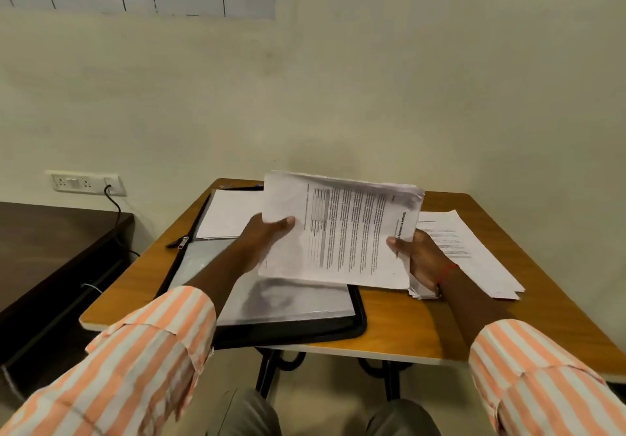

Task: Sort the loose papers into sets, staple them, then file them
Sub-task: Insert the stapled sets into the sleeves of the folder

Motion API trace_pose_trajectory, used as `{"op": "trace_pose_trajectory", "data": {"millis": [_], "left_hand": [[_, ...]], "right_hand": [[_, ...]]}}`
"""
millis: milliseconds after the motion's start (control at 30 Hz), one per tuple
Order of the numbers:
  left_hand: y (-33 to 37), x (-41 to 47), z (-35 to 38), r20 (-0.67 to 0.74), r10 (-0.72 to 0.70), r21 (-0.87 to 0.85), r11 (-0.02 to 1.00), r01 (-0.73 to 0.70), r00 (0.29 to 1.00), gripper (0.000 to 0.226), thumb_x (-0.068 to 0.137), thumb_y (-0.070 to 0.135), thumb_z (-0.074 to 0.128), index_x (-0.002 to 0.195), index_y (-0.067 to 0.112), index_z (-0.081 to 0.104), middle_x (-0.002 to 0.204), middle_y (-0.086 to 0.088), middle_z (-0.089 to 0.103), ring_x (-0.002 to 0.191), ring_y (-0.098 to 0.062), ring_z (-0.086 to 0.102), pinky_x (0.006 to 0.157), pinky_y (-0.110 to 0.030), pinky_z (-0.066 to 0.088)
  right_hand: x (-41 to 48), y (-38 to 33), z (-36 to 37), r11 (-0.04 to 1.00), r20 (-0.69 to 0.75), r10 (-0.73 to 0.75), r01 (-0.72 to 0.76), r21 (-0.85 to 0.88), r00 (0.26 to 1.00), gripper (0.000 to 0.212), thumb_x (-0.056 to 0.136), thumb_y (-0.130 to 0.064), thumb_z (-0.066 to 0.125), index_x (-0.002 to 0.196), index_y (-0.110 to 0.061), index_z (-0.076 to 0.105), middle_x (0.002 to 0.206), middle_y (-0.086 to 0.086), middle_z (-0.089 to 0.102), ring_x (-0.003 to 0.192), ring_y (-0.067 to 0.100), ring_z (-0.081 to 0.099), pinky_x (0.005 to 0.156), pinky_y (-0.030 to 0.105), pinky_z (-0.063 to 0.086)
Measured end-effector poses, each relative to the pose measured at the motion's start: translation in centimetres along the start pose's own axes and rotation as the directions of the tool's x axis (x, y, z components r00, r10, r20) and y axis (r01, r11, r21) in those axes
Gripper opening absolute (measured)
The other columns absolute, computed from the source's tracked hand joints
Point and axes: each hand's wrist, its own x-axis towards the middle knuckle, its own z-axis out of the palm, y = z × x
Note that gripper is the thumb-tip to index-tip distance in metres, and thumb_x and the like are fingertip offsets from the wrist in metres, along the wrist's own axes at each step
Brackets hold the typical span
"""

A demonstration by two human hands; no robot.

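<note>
Paper stack (342, 232), printed text up and turned sideways, is held in the air over the far half of the open folder (291, 303), tilted, clear of the counter (406, 327). Left hand (267, 239) grips the stack's left edge, thumb on top, other fingers hidden under the sheets. Right hand (420, 259) grips the right edge the same way, thumb on the print; a red thread (447, 271) sits on that wrist. Folder is black, zip type, lying flat with clear sleeves in its near half and a blank white sheet (227, 215) in its far half; zip pull (181, 242) hangs off its left edge. Second paper pile (474, 252) lies flat on the counter just right of the folder, partly behind the right hand. Left of the folder, off the counter: a dark cabinet (50, 242), and a wall socket (84, 183) with a black cable plugged in. Both sleeves are orange-and-white striped.
</note>
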Motion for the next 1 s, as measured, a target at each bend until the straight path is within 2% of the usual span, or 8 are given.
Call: {"op": "trace_pose_trajectory", "data": {"millis": [133, 333, 500, 567, 667, 800, 900, 1000], "left_hand": [[2.4, 0.4, 1.1, -0.257, 0.155, 0.036, 0.988, -0.151, 0.954, 0.033, 0.091, 0.024, 0.074, 0.12, 0.023, 0.059, 0.102, 0.015, 0.068, 0.091, -0.001, 0.065, 0.068, -0.016, 0.052], [-1.7, -0.4, -0.2, -0.252, 0.063, 0.092, 0.995, -0.041, 0.966, 0.052, 0.081, 0.02, 0.085, 0.128, 0.015, 0.064, 0.114, 0.002, 0.074, 0.108, -0.02, 0.07, 0.094, -0.039, 0.057], [-2.0, 0.7, 1.1, -0.228, 0.081, 0.022, 0.997, -0.078, 0.97, 0.051, 0.083, 0.021, 0.084, 0.129, 0.014, 0.063, 0.118, -0.002, 0.074, 0.105, -0.021, 0.072, 0.088, -0.038, 0.061], [-1.4, 1.8, 1.6, -0.348, 0.061, 0.144, 0.989, -0.011, 0.935, 0.046, 0.086, 0.04, 0.08, 0.123, 0.019, 0.061, 0.114, 0.0, 0.072, 0.103, -0.02, 0.07, 0.087, -0.038, 0.059], [-1.9, 1.7, 2.6, -0.567, 0.061, 0.335, 0.928, 0.162, 0.822, 0.046, 0.09, 0.055, 0.068, 0.12, 0.023, 0.055, 0.119, -0.004, 0.066, 0.103, -0.024, 0.066, 0.093, -0.043, 0.055], [-4.5, -0.5, 5.7, -0.329, 0.223, 0.669, 0.741, 0.059, 0.918, 0.045, 0.085, 0.064, 0.068, 0.11, 0.028, 0.059, 0.113, 0.005, 0.058, 0.1, -0.014, 0.06, 0.085, -0.036, 0.053], [-6.0, -1.3, 7.9, -0.12, 0.082, 0.79, 0.612, 0.046, 0.989, 0.057, 0.07, 0.081, 0.067, 0.103, 0.034, 0.062, 0.103, 0.011, 0.061, 0.094, -0.01, 0.06, 0.083, -0.035, 0.054], [-6.6, -1.1, 8.8, -0.097, 0.128, 0.86, 0.51, 0.019, 0.987, 0.045, 0.073, 0.071, 0.074, 0.098, 0.036, 0.065, 0.102, 0.012, 0.059, 0.094, -0.01, 0.058, 0.079, -0.031, 0.051]], "right_hand": [[0.7, -1.6, 1.6, 0.991, -0.08, -0.129, 0.132, 0.027, 0.988, 0.05, 0.082, -0.006, 0.07, 0.13, -0.001, 0.058, 0.128, 0.016, 0.067, 0.118, 0.033, 0.065, 0.1, 0.049, 0.052], [0.8, 0.6, 2.3, 0.981, -0.14, -0.108, 0.083, -0.173, 0.984, 0.033, 0.084, -0.011, 0.076, 0.116, -0.009, 0.068, 0.115, 0.011, 0.074, 0.106, 0.033, 0.07, 0.096, 0.059, 0.053], [0.7, -0.5, 2.1, 0.961, -0.226, -0.172, 0.113, -0.253, 0.959, 0.021, 0.088, -0.01, 0.074, 0.107, -0.017, 0.069, 0.111, 0.01, 0.073, 0.095, 0.022, 0.073, 0.079, 0.038, 0.061], [0.5, -1.4, 0.9, 0.972, -0.238, -0.129, 0.075, -0.224, 0.963, 0.023, 0.091, -0.009, 0.071, 0.113, -0.013, 0.066, 0.108, 0.006, 0.073, 0.086, 0.015, 0.075, 0.065, 0.026, 0.06], [-0.1, -1.9, -2.1, 0.994, -0.331, -0.027, -0.01, -0.109, 0.943, 0.028, 0.092, -0.008, 0.07, 0.119, -0.011, 0.065, 0.109, 0.007, 0.073, 0.085, 0.016, 0.074, 0.058, 0.027, 0.059], [-1.7, -0.8, -5.3, 0.997, -0.553, 0.006, -0.05, -0.063, 0.833, 0.033, 0.094, -0.007, 0.068, 0.126, -0.007, 0.063, 0.111, 0.012, 0.071, 0.071, 0.011, 0.071, 0.055, 0.025, 0.056], [-2.4, 0.8, -7.1, 0.997, -0.647, -0.002, -0.049, -0.06, 0.762, 0.04, 0.092, -0.008, 0.071, 0.131, -0.005, 0.062, 0.132, 0.013, 0.064, 0.099, 0.024, 0.065, 0.091, 0.04, 0.054], [-3.1, 1.4, -7.2, 0.998, -0.648, 0.035, -0.065, -0.023, 0.761, 0.042, 0.091, -0.007, 0.071, 0.131, -0.007, 0.062, 0.134, 0.012, 0.064, 0.104, 0.028, 0.066, 0.097, 0.047, 0.054]]}}
